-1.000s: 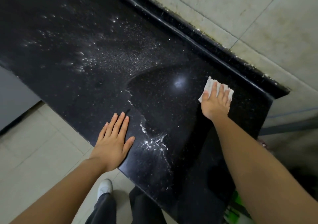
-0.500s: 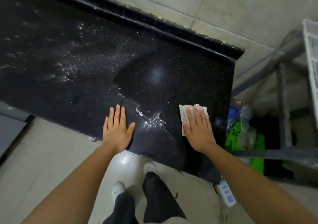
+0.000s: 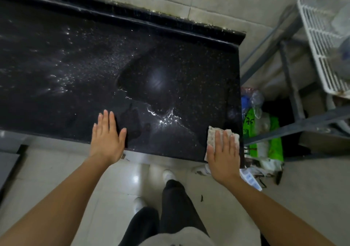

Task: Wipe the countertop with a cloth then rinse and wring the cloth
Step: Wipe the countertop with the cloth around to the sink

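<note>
Toward the lower right of the frame, the right hand (image 3: pixel 223 156) lies flat with its fingers straight and close together. It presses the pale, folded, rough-textured cloth (image 3: pixel 212 138) onto the black speckled stone countertop (image 3: pixel 91 60), at its front right corner. Left of centre, the left hand (image 3: pixel 108 138) rests flat on the counter's front edge and holds nothing. To wipe well, I judge the palm needs even pressure and overlapping strokes. These should work toward the glinting water streak (image 3: pixel 164 116) at centre and the scattered droplets (image 3: pixel 62 79) at upper left, so the wet is gathered rather than smeared.
</note>
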The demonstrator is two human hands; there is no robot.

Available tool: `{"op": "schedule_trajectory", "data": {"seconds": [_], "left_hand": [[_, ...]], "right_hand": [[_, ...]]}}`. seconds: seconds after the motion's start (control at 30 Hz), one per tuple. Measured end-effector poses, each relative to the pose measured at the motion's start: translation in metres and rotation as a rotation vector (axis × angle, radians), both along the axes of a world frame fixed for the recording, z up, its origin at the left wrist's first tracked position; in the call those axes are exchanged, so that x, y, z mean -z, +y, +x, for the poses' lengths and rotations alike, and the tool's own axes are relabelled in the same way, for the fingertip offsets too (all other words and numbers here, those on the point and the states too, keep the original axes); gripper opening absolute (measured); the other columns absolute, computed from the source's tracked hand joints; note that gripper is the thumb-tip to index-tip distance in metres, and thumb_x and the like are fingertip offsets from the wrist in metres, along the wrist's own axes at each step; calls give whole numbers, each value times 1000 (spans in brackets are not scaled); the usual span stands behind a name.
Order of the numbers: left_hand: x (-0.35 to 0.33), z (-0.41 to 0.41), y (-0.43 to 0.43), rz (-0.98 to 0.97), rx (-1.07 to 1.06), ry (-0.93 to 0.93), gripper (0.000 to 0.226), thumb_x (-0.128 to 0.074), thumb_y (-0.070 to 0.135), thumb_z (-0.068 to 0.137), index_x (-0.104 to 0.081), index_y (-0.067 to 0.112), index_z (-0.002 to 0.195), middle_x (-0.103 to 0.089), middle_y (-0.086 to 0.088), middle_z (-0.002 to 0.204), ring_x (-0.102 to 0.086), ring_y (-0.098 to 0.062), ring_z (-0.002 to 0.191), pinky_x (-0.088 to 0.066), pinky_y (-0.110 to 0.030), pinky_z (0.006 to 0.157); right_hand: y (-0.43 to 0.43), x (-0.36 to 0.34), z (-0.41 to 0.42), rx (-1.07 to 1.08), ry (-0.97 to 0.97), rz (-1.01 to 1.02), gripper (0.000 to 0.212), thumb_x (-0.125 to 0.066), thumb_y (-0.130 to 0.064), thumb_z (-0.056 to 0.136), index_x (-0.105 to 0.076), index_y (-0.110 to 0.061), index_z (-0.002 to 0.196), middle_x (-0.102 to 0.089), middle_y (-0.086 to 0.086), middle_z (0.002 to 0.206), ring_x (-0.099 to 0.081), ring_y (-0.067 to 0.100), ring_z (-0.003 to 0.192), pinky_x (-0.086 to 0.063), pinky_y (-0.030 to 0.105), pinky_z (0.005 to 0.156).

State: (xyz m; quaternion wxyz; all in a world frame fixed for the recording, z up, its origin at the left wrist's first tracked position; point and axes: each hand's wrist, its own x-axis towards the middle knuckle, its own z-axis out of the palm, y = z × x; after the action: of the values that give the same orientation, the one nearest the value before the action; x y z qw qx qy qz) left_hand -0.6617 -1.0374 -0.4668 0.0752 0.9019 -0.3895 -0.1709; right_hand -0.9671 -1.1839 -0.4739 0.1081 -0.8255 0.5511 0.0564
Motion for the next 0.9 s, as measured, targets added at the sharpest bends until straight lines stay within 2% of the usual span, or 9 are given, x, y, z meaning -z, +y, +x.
{"op": "schedule_trajectory", "data": {"seconds": [0.1,0.17,0.27,0.4,0.53,0.63,0.77,0.9], "left_hand": [[5,3,10,42,-20,19,70,-17,48,98,8,9,150,15,-9,158,17,-21,145,8,-38,118],[8,2,12,30,-29,24,70,-16,49,98,7,10,150,16,-8,158,18,-21,144,9,-37,117],[8,4,10,19,-29,30,69,-17,49,98,7,10,151,16,-8,158,19,-21,144,10,-37,116],[8,4,11,17,-26,49,69,-17,48,98,10,11,150,19,-7,157,22,-20,143,13,-36,115],[8,5,11,6,-27,57,69,-18,48,98,9,11,150,18,-6,158,23,-19,143,13,-36,115],[7,5,12,10,-15,65,70,-16,50,97,10,11,150,19,-5,157,24,-18,142,14,-36,115],[4,4,12,24,-25,81,70,-12,52,95,12,13,149,22,-4,156,28,-15,140,13,-37,116],[2,4,10,71,-34,86,72,-3,55,90,18,16,147,27,-2,154,33,-15,137,15,-36,115]], "right_hand": [[22,0,29,-93,16,30,69,11,-54,88,13,-20,148,17,3,155,13,24,147,10,41,119],[29,-1,47,-70,-5,54,68,15,-55,84,24,-24,144,28,-2,149,25,20,143,17,39,116],[37,-4,72,-115,7,93,68,17,-55,82,26,-25,142,31,-2,149,33,17,138,22,37,113],[51,-9,119,-261,16,145,66,17,-54,84,28,-23,142,34,2,149,36,22,137,25,37,110],[67,-9,176,-446,-16,166,62,2,-49,96,21,-22,148,28,4,155,32,23,141,23,39,113],[64,-6,194,-592,10,146,61,-9,-46,101,16,-22,151,24,3,159,31,22,142,15,43,118],[32,-9,170,-782,39,109,58,0,-49,98,17,-28,149,23,-2,159,31,18,142,16,41,117],[-10,-11,146,-777,113,65,61,13,-52,91,20,-31,147,29,-5,154,33,18,140,20,42,115]]}}
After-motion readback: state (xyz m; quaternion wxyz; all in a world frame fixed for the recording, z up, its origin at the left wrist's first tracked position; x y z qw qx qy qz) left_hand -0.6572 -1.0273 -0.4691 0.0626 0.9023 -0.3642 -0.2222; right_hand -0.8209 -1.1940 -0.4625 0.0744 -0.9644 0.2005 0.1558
